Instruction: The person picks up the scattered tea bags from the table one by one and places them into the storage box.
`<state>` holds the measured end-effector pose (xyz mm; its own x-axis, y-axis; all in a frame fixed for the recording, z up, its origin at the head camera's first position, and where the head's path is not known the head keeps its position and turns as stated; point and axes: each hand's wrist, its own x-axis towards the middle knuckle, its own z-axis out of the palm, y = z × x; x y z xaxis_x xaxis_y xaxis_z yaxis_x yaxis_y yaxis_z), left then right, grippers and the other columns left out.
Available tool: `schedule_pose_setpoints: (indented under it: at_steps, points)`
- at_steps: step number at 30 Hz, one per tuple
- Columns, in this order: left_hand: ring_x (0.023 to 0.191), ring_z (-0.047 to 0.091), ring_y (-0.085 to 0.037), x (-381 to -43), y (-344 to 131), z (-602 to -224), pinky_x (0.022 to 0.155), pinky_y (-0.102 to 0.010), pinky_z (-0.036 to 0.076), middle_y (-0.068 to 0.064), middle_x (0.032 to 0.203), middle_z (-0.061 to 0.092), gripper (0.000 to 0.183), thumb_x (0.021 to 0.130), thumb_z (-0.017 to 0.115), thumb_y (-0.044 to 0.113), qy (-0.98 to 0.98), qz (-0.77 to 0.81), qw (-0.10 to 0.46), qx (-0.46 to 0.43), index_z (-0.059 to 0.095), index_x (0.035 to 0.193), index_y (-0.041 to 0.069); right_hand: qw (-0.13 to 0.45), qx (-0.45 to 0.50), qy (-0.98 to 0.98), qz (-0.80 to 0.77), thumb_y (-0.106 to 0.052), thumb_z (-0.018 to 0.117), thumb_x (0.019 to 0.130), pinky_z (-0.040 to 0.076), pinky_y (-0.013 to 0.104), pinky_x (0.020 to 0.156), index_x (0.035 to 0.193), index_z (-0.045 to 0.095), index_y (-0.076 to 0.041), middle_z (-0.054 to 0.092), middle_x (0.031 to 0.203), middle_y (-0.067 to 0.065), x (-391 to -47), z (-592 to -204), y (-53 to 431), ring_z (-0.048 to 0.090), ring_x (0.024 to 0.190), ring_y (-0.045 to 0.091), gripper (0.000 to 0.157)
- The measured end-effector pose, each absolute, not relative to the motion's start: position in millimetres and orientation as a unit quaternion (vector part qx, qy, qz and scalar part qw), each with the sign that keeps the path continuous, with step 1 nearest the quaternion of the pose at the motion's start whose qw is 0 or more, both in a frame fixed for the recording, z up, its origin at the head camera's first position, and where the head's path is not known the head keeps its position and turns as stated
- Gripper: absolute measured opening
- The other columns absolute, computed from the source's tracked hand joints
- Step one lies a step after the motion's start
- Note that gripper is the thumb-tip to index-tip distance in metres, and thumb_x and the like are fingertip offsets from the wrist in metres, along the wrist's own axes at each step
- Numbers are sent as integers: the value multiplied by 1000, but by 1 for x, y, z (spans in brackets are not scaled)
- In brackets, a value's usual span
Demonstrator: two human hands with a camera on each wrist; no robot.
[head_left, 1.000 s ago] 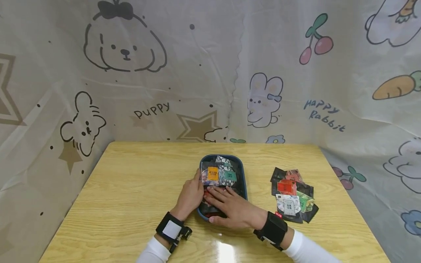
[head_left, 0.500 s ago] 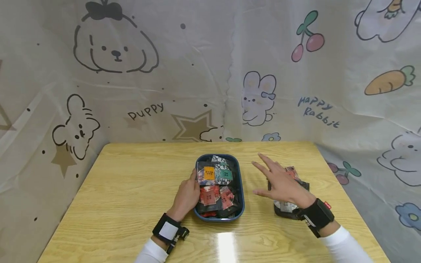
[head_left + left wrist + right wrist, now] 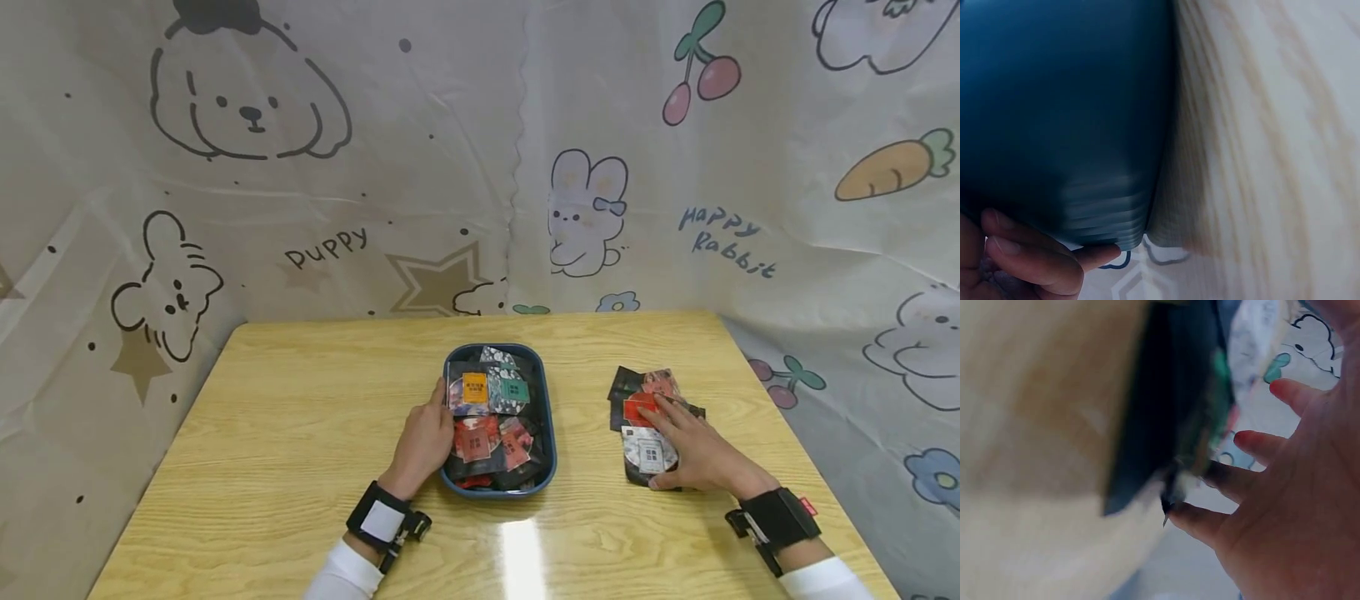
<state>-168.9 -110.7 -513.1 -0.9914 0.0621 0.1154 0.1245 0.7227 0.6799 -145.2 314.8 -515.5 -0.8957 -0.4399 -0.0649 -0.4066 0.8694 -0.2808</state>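
A dark blue basin (image 3: 552, 433) stands mid-table with several small sachets in it, among them an orange-labelled sachet (image 3: 475, 390) and a green-labelled sachet (image 3: 512, 390). My left hand (image 3: 422, 437) rests against the basin's left side, index finger extended along it; in the left wrist view its other fingers bend loosely beside the blue wall. To the right, my right hand (image 3: 696, 450) lies over a loose pile of sachets, fingers spread. A white sachet (image 3: 645, 448) and a red-labelled sachet (image 3: 637, 410) show beside it. Part of the pile is hidden under the hand.
The wood-grain table (image 3: 300, 400) extends on both sides of the basin. A cartoon-printed curtain (image 3: 450, 125) hangs behind the table and along its sides.
My right hand has lifted off the sachets in the basin and moved right onto the loose pile. My left hand stays at the basin's side. The head view has shifted slightly.
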Motion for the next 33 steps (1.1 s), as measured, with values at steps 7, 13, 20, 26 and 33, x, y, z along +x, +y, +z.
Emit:
schedule_pose_setpoints:
  at_steps: [7,13,20,26,33]
  points:
    - [38,32,-10,-167,-112,-512,37,-26,27,0,51,39,52,97,40,11,-923,-378,47,-51,33,146,-5,27,-216,964,-152,-44,75,77,36,66,97,144,40,-5,34,149,27,-149,-523,308,35,130,49,86]
    - [38,31,-10,-166,-111,-512,37,-26,26,1,51,38,52,96,41,10,-921,-383,44,-48,33,146,-5,8,-205,962,-182,-29,75,82,45,56,93,141,40,-2,52,134,24,-157,-524,296,52,118,41,73]
    - [38,31,-10,-164,-109,-514,37,-26,27,2,52,38,53,96,42,10,-920,-386,35,-57,31,146,-5,-64,-185,962,-189,-15,79,77,50,41,66,114,59,-4,68,100,14,-158,-520,278,62,78,23,44]
    - [38,31,-10,-165,-110,-513,38,-26,26,1,52,38,53,96,42,10,-921,-385,37,-55,32,146,-5,-97,-222,953,-184,-10,76,79,38,26,49,101,59,-11,61,68,-1,-154,-508,267,46,49,4,27]
    - [39,33,-10,-167,-113,-511,38,-26,27,1,53,38,54,96,42,11,-920,-387,32,-52,31,147,-4,-147,-301,920,-205,-4,67,86,27,19,45,126,62,-8,51,54,-9,-152,-478,249,26,43,-4,40]
